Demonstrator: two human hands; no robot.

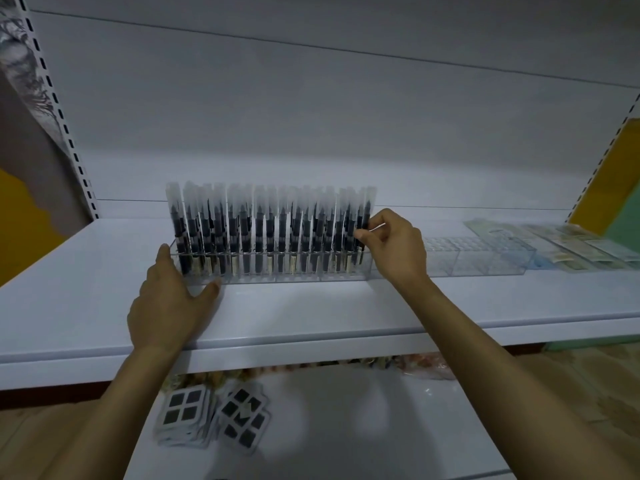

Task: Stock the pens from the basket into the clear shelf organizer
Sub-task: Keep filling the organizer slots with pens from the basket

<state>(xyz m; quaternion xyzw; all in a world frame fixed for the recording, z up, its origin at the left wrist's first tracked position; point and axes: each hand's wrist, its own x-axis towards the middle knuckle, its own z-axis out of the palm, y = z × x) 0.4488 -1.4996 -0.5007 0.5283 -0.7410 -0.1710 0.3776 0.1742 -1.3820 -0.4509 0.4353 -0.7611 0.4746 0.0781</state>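
Evidently I was seating a pen (367, 202) at the right end of the clear shelf organizer (277, 277). My right hand (391, 244) pinched it, and my left hand (169, 299) lay open, bracing the left end. The rows looked full. Next, I judged, came a straight push down and a gentle release. An empty organizer (485, 258) stood just to the right; the shelf (311, 306) edge lay well clear in front. The basket was out of view.

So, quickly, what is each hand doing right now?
Left hand: open, fingers resting against the left end of the clear plastic organizer.
Right hand: pinching a black pen with a frosted cap at the organizer's right end.
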